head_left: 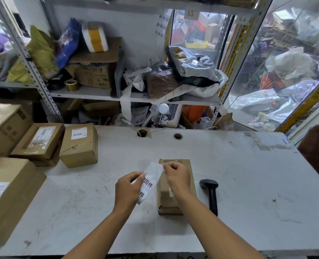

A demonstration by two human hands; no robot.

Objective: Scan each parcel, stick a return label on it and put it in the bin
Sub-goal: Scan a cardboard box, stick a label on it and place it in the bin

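A small brown cardboard parcel (pixel 175 199) lies on the white table (pixel 248 174), right in front of me. Over its left edge I hold a white strip of return labels (pixel 149 184) printed with black characters. My left hand (pixel 127 187) grips the strip's lower part. My right hand (pixel 176 176) pinches its top corner, above the parcel. A black handheld scanner (pixel 211 193) rests on the table just right of the parcel, untouched.
Several more cardboard parcels (pixel 79 144) are stacked along the table's left side. Metal shelves (pixel 99 94) crammed with boxes and bags stand behind the table. A dark brown object (pixel 317 146) sits at the right edge. Two cable holes (pixel 177 136) mark the table's back.
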